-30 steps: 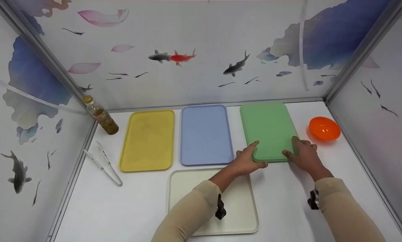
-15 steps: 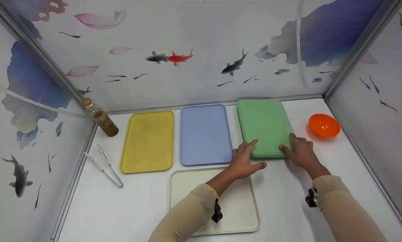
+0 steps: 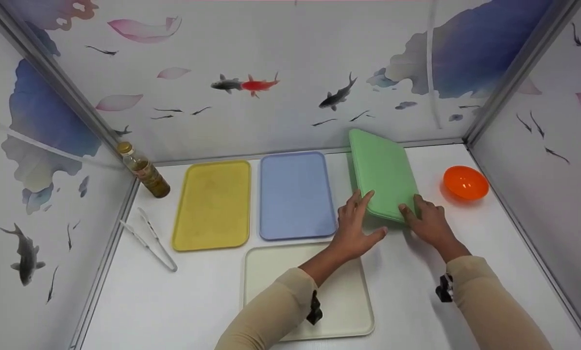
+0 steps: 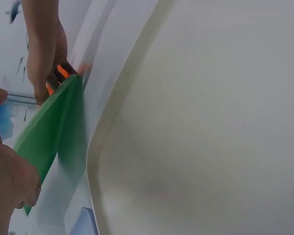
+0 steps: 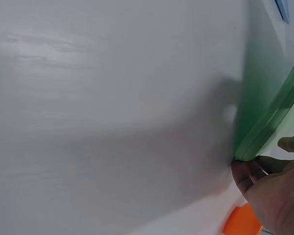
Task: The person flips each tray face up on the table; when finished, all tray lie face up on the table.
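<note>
A green tray [image 3: 385, 167] is tilted at the back right, its left side raised off the table. Its edge [image 5: 269, 125] shows a seam in the right wrist view; I cannot tell how many layers are stacked. My right hand [image 3: 431, 221] grips the near right corner, thumb on top and fingers at the underside. Beside the tray's left edge, my left hand [image 3: 353, 231] touches it with extended fingers, its thumb spread away from the tray. Part of that hand [image 4: 12, 178] covers the tray's lower end in the left wrist view. Below the left forearm lies a cream tray [image 3: 339, 301].
A blue tray [image 3: 295, 194] and a yellow tray [image 3: 213, 206] lie left of the green one. Tongs [image 3: 154, 243] and an oil bottle [image 3: 147, 175] are at the far left. An orange bowl [image 3: 465, 182] sits by the right wall. Printed walls [image 3: 290, 39] enclose the table.
The green tray lay flat before; now its left side is lifted and it leans toward the right. Both hands have moved slightly with it, the right hand a little to the left.
</note>
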Motion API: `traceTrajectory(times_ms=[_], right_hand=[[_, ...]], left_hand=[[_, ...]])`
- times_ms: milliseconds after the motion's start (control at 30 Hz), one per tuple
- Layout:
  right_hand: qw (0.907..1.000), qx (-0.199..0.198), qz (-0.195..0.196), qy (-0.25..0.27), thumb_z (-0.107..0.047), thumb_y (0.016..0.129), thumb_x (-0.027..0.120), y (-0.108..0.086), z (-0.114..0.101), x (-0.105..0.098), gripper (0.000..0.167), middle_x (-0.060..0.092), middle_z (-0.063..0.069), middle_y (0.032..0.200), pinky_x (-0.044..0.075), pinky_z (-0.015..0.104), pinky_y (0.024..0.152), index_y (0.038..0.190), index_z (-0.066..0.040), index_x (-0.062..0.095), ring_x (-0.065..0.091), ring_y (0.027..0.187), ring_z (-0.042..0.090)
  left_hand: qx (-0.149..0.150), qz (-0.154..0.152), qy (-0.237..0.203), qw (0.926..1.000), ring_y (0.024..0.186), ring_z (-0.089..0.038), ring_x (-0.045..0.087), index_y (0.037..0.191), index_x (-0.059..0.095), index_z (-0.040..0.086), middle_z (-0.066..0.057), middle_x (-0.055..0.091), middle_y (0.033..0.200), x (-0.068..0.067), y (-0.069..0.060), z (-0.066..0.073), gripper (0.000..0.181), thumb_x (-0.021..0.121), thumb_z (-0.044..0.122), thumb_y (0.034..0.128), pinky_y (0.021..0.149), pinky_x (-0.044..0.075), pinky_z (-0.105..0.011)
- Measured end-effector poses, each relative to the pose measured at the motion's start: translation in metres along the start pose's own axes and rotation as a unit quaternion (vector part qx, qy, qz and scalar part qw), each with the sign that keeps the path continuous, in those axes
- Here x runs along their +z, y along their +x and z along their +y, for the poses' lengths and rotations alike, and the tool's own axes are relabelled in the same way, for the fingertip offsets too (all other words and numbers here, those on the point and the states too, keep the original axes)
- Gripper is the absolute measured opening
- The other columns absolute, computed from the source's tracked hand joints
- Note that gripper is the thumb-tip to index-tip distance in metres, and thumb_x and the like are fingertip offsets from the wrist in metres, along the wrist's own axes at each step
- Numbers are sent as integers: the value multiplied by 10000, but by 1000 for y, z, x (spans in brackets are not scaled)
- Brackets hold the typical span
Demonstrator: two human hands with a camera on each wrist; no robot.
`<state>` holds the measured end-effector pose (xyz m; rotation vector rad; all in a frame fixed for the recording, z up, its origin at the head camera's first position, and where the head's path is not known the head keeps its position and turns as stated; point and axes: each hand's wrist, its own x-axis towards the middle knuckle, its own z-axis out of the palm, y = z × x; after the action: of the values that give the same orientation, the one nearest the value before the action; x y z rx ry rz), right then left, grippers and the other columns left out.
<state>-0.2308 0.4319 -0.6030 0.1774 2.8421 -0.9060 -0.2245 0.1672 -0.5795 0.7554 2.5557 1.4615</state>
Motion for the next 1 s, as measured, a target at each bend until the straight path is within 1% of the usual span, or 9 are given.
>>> traceTrajectory(times_ms=[100, 200, 300, 367, 500, 633, 800, 900, 1000], right_hand=[[10000, -1, -4, 82, -684, 1144, 346, -1, -3, 2, 990, 284, 459, 1695, 305, 777, 1234, 1717, 100, 154, 347, 1441, 667], [9998, -92, 29, 163, -633, 1170, 312, -1, -6, 3, 927, 309, 445, 1694, 270, 776, 1251, 1708, 111, 187, 340, 1478, 680], [9994, -194, 53, 278, -575, 1192, 271, -1, -11, 4, 862, 330, 437, 1688, 226, 779, 1261, 1701, 118, 210, 311, 1513, 692], [9988, -222, 71, 423, -544, 1200, 263, -1, -15, 5, 821, 342, 421, 1695, 206, 770, 1277, 1705, 102, 227, 293, 1543, 683], [9978, -177, 54, 633, -524, 1204, 244, -2, -21, 9, 775, 349, 397, 1703, 248, 742, 1290, 1719, 55, 245, 305, 1574, 651], [9963, -269, 98, 807, -510, 1209, 242, -3, -26, 13, 748, 369, 379, 1700, 306, 709, 1285, 1716, 40, 278, 375, 1574, 591], [9915, -377, 180, 1231, -487, 1218, 246, -5, -31, 15, 713, 392, 368, 1699, 271, 704, 1304, 1718, 17, 307, 368, 1590, 557], [9879, -314, 196, 1504, -488, 1216, 243, -6, -34, 17, 696, 402, 344, 1692, 256, 695, 1315, 1729, -23, 316, 371, 1594, 519], [9839, -158, 158, 1772, -493, 1211, 238, -7, -37, 20, 688, 391, 308, 1721, 248, 676, 1329, 1740, -60, 312, 371, 1605, 489]], left_hand=[[245, 148, -174, 9994, 1585, -391, 313, 1773, 234, 292, -126, 157, 1855, -1, 1, 1, 900, 726, 419, 1030, 1206, 422, -613], [531, 233, -344, 9977, 1637, -378, 266, 1779, 206, 273, -118, 146, 1862, -2, 2, 2, 910, 724, 394, 1041, 1246, 372, -614], [856, 361, -404, 9949, 1678, -358, 230, 1780, 198, 232, -122, 155, 1861, -3, 2, 3, 910, 724, 361, 1049, 1275, 327, -597], [1054, 462, -399, 9926, 1694, -343, 223, 1778, 197, 202, -127, 170, 1857, -3, 3, 4, 910, 726, 345, 1052, 1287, 304, -580], [1293, 621, -364, 9890, 1689, -318, 250, 1777, 189, 163, -118, 189, 1855, -4, 5, 7, 919, 730, 326, 1052, 1287, 303, -558], [1374, 637, -414, 9876, 1692, -293, 246, 1781, 157, 156, -86, 158, 1867, -6, 6, 11, 944, 732, 327, 1051, 1296, 296, -551], [1494, 596, -419, 9861, 1679, -290, 252, 1781, 135, 154, -67, 136, 1873, -6, 7, 17, 960, 730, 333, 1050, 1294, 287, -544], [1528, 566, -388, 9859, 1658, -286, 264, 1782, 127, 171, -47, 133, 1875, -7, 8, 21, 958, 727, 337, 1054, 1285, 317, -526], [1485, 500, -369, 9870, 1626, -288, 266, 1786, 117, 202, -13, 121, 1878, -7, 10, 28, 961, 729, 349, 1060, 1263, 367, -504]])
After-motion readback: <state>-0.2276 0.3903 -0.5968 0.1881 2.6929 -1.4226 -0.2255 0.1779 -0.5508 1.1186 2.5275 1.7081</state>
